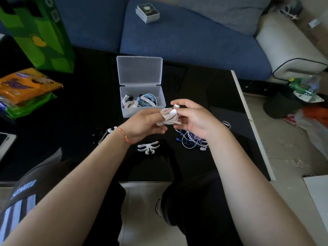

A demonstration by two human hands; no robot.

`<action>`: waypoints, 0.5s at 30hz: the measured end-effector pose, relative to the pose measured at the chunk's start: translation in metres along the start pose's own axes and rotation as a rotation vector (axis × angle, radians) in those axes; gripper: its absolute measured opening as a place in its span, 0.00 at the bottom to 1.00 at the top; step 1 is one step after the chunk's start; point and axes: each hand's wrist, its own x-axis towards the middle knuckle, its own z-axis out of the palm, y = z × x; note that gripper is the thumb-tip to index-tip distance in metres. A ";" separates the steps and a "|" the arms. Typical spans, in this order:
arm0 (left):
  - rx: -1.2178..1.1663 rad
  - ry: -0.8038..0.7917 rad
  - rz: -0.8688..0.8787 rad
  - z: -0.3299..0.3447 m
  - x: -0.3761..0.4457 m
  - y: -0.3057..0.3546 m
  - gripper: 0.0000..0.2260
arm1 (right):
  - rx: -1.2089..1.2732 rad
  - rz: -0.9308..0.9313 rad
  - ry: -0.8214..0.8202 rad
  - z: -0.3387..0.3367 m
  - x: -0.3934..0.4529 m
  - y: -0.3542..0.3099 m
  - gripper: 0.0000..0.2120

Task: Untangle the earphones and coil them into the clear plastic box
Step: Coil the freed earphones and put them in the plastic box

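I hold a coiled pair of white earphones [169,116] just in front of the clear plastic box [142,110], above the black table [85,103]. My left hand [144,123] has its fingers curled round the bundle from the left, the cord wound in loops about them. My right hand [192,117] meets it from the right, thumb and forefinger pinching the end of the cord at the top of the coil, the other fingers loosely bent beneath. A small metal plug pokes out at the lower right of the bundle. A thin red and yellow string bracelet [124,135] circles my left wrist.

The box stands open, its lid [139,70] tipped up and back on the far side. Inside it lie a wound white pair [128,102] on the left and a light blue pair [148,100] on the right, touching each other.

Nearer me than the box, under my right wrist, a tangle of white and purple-blue earphones [192,140] lies on the table. A white cord winder [148,148] shaped like a fishbone lies nearer me than the box, between my forearms. Another white winder [111,130] shows just left of my left wrist, partly hidden.

Well left of the box sit an orange snack packet [26,84] and a green carton [39,32]. Beyond the box is a blue sofa [186,39] with a small white box [147,12] on its cushion.
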 end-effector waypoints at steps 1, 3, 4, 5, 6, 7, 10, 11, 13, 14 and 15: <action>-0.055 -0.017 0.009 0.000 0.000 0.001 0.19 | 0.005 -0.009 -0.006 0.000 0.000 -0.001 0.11; -0.142 -0.051 0.027 0.002 -0.002 0.002 0.18 | 0.013 -0.028 -0.023 0.001 -0.001 -0.003 0.10; -0.178 -0.059 0.033 0.003 -0.003 0.003 0.16 | 0.021 -0.042 -0.020 0.002 -0.001 -0.003 0.09; -0.210 -0.059 0.037 0.004 -0.003 0.003 0.15 | 0.028 -0.060 -0.005 0.004 -0.002 -0.003 0.08; -0.240 -0.052 0.042 0.006 -0.004 0.004 0.16 | 0.030 -0.081 0.020 0.005 -0.002 -0.002 0.08; -0.276 -0.038 0.046 0.008 -0.003 0.003 0.17 | 0.024 -0.107 0.049 0.006 -0.001 -0.001 0.07; -0.390 0.010 0.023 0.007 -0.003 0.002 0.25 | -0.064 -0.180 0.103 0.008 0.000 0.003 0.07; -0.356 -0.004 0.021 0.006 -0.003 0.002 0.27 | -0.126 -0.199 0.104 0.007 0.001 0.004 0.09; -0.219 -0.051 0.017 0.001 -0.007 0.003 0.28 | -0.279 -0.217 0.092 0.002 0.001 0.004 0.12; -0.150 -0.059 0.010 -0.001 -0.008 0.004 0.28 | -0.350 -0.219 0.081 0.000 0.001 0.003 0.13; -0.092 -0.057 -0.001 -0.004 -0.008 0.005 0.28 | -0.415 -0.224 0.075 -0.003 0.000 0.002 0.14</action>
